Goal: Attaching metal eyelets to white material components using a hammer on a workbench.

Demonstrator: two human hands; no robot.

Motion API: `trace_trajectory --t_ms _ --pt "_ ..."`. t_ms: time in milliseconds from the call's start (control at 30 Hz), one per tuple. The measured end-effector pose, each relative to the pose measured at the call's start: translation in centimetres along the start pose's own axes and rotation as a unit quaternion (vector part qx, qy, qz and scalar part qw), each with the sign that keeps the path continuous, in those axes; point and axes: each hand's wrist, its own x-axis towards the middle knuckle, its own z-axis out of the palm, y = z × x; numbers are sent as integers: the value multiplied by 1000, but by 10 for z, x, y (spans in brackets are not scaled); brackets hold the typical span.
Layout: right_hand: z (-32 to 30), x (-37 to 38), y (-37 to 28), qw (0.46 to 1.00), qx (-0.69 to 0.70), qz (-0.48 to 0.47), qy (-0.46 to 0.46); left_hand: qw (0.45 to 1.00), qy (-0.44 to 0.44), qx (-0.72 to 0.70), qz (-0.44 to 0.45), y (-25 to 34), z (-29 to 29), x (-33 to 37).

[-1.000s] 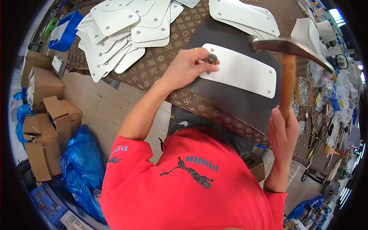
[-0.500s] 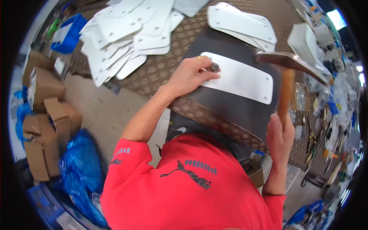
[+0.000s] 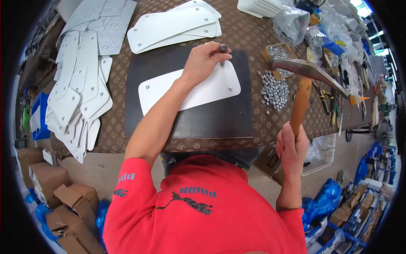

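A white panel (image 3: 207,91) with rounded corners lies flat on a dark mat (image 3: 186,127). Shiny round studs show near its far left and near right corners. My left hand (image 3: 201,65) pinches a short metal punch (image 3: 223,49), held upright over the panel's far right corner; whether a stud sits beneath its tip is hidden. Off to the right, my right hand (image 3: 292,146) is closed round the wooden handle of a hammer (image 3: 301,101). The hammer's metal head is raised, apart from the punch and the panel. My left forearm covers part of the panel.
White studded panels (image 3: 89,93) pile up at the left, and more (image 3: 173,23) lie stacked beyond the mat. Loose clear studs (image 3: 275,91) and a small box of studs (image 3: 281,55) sit right of it. Pliers (image 3: 325,101) and other tools lie farther right.
My left hand and the punch have shifted from the panel's left end to its far right corner. The view has turned, showing more of the right side. The hammer stays raised in my right hand.
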Motion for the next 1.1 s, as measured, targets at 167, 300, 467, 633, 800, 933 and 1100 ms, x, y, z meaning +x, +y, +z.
trace_trajectory --t_ms 167,300,467,633,800,933,1100 --pt "-7 24 -12 993 -86 -59 58 999 -28 32 -22 -8 5 -2" --pt "-23 48 -82 923 224 -304 -70 998 -25 63 3 -3 8 -3" --pt "18 80 -14 965 -34 -248 -74 997 5 56 51 -11 12 -6" --pt "14 53 -12 971 -218 -26 -97 995 -13 89 42 0 15 -14" --pt "4 13 -22 997 -72 -4 -5 1000 -25 -13 8 28 11 -29" --pt "1 -3 -30 999 -23 7 47 996 -70 -48 13 30 23 -42" --pt "-18 -22 -70 979 148 -135 36 997 -60 -49 14 10 31 -56"
